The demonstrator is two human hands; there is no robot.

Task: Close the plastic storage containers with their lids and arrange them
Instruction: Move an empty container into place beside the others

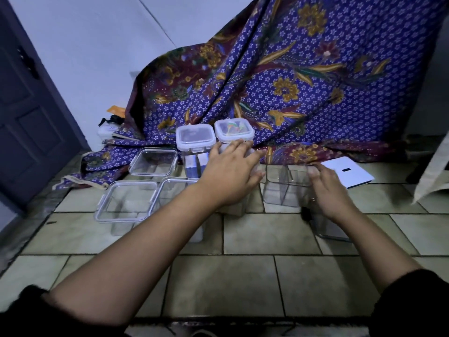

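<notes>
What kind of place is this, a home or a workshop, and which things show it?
Probably a room in a home, with the work done on the floor: a tiled floor, a panelled door at the left, and a patterned batik cloth draped behind the plastic containers.

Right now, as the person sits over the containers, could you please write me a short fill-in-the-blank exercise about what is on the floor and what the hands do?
1. All the containers stand on a ____ floor.
2. Against the patterned cloth stand ____ containers closed with white-rimmed lids.
3. The right hand holds a clear container that has no ____.
4. The white flat box lies to the ____ of the right hand.

Missing words: tiled; two; lid; right.
</notes>
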